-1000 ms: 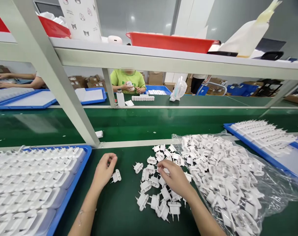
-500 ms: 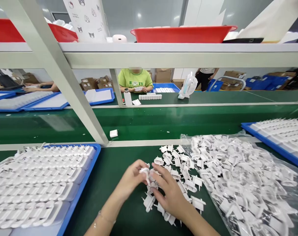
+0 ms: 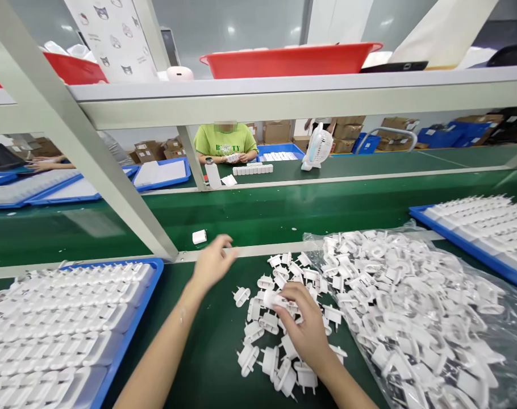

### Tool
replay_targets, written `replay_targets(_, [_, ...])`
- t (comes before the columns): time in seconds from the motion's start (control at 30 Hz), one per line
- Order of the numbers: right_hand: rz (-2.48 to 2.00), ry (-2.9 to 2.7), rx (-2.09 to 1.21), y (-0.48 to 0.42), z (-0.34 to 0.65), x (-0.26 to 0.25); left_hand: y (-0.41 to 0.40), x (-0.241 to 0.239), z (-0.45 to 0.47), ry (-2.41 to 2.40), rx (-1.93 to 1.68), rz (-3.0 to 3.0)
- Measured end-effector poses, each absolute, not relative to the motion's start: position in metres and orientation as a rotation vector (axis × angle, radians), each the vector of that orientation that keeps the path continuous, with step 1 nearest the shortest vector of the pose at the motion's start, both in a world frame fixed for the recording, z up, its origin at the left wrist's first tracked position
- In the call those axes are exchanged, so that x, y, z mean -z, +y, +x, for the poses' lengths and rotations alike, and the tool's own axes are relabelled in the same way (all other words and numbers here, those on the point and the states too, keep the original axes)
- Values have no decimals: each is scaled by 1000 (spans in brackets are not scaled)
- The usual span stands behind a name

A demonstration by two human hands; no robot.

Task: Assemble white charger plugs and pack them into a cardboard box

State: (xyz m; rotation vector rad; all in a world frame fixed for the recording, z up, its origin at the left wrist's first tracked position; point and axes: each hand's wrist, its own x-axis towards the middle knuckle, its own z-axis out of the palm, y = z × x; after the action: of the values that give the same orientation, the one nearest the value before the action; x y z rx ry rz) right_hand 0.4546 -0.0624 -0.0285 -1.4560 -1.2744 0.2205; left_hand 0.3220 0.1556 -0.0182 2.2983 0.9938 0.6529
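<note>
Above loose plugs (image 3: 269, 322), right fingers (image 3: 300, 289) pinch a white plug (image 3: 269, 299); left fingers (image 3: 221, 242) stand apart.

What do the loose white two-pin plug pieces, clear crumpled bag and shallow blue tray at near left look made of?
Plug pieces: bodies probably moulded plastic, satin; uniform white, rounded edges.
Clear bag: thin glossy plastic film, by its see-through wrinkles and glints.
Blue tray: likely rigid plastic, smooth; even colour, rounded corner.
</note>
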Motion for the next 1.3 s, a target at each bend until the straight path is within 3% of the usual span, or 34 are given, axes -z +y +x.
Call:
replay_targets(0.1, [-1399,-1063,-417,-63,456,22,229,29,316,1388,-706,2364])
replay_targets(0.27, [-1393,-1012,-527,-61,458,23,272,46,317,1363,-667,2274])
replay_targets(0.67, [-1495,-1065,-764,-52,453,45,154,82,285,687,-588,2107])
replay_targets(0.9, [-1606,-1445,-690,-26,457,28,145,84,283,922,-695,2193])
replay_targets(1.1, [-1638,-1891,-446,60,450,14,151,87,282,790,-668,2162])
replay_targets(1.3, [-1680,-2114,-436,95,444,23,152,91,280,774,-676,2192])
